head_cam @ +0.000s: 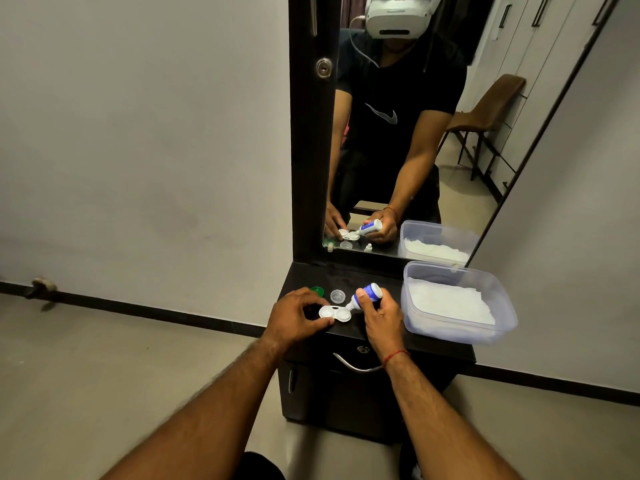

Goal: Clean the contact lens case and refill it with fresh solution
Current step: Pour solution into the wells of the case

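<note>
On the dark desk [367, 273] the left hand [298, 315] pinches the white plastic lens case [334, 312], both round wells uncapped, while the right hand [381, 317] grips a small bottle [369, 292], its blue-and-white label unreadable, nozzle tipped at the right well, a clear cap [337, 296] and a green cap [317, 291] lying just behind.

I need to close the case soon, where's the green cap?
In the head view, the green cap lies on the black cabinet top, just behind the left hand, left of the clear cap.
</note>
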